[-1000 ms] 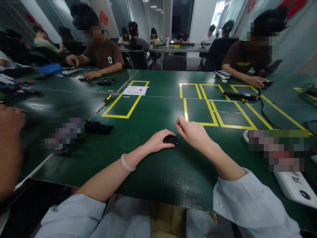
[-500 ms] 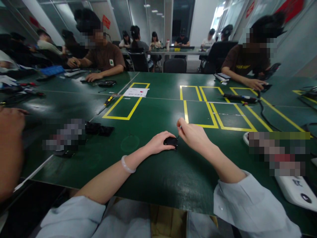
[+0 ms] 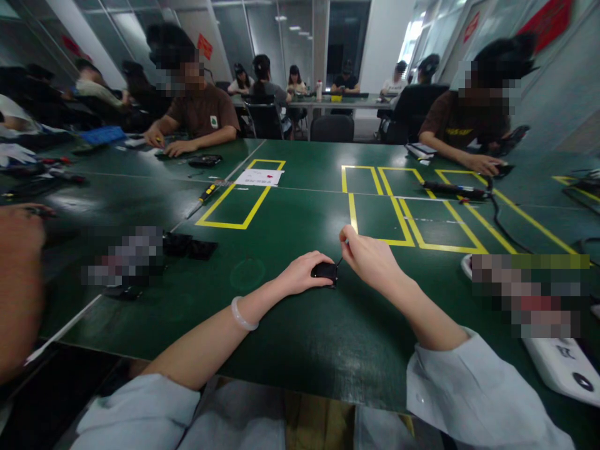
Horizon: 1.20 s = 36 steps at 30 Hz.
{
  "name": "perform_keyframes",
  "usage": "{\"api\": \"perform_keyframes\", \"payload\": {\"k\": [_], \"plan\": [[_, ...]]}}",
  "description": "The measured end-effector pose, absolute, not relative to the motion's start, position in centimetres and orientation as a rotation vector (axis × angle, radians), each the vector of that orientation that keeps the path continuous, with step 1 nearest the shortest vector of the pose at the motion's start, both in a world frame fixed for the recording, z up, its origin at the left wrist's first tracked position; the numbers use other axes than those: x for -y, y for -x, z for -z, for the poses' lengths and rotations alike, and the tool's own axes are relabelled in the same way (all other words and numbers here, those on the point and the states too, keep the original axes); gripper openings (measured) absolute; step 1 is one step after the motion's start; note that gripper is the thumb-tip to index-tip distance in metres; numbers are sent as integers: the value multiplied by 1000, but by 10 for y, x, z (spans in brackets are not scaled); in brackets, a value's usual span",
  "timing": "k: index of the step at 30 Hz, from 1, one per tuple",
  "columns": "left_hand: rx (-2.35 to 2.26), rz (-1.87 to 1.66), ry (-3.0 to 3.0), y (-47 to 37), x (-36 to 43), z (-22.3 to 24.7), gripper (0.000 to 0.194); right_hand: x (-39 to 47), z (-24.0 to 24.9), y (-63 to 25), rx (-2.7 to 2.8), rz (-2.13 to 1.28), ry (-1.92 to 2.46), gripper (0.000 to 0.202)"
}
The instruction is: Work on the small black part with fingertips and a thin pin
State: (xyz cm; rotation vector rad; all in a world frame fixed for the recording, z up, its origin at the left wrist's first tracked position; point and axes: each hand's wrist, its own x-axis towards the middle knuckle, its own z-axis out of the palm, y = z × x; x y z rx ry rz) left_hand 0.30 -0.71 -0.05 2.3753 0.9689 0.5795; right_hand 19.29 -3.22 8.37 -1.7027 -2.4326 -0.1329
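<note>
My left hand is closed around a small black box-like part, holding it at the table surface with thumb and fingers on its sides. To its right, my right hand is closed in a pinch on a thin dark rod. The rod slants down from the fingertips to the right edge of the black part. Whether its tip enters the part is too small to tell. Most of the rod's upper end is hidden inside my right fingers.
Black pieces lie left on the green table. Farther off are a yellow-black screwdriver, a paper sheet and yellow tape outlines. A white phone-like object sits right. A neighbour's arm is at far left; co-workers sit opposite.
My right hand has shifted slightly, and more of the thin rod shows now. My left hand keeps its hold on the black part. The co-worker opposite left has brought both hands closer together.
</note>
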Motion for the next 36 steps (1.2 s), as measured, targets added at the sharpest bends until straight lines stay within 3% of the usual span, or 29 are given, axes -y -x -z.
{"api": "perform_keyframes", "payload": {"k": [7,17,24,36], "plan": [[-959,-583,-2366,-2,7,1,39,33,-87,-194,2491,193,1770,33],[-949,-585,-2366,-3,8,-1,38,33,-87,-195,2463,134,1714,22],[-957,-584,-2363,-3,8,1,38,34,-87,-195,2504,160,1733,29],[-947,-587,-2380,-4,7,1,39,35,-87,-196,2492,114,1683,23]]}}
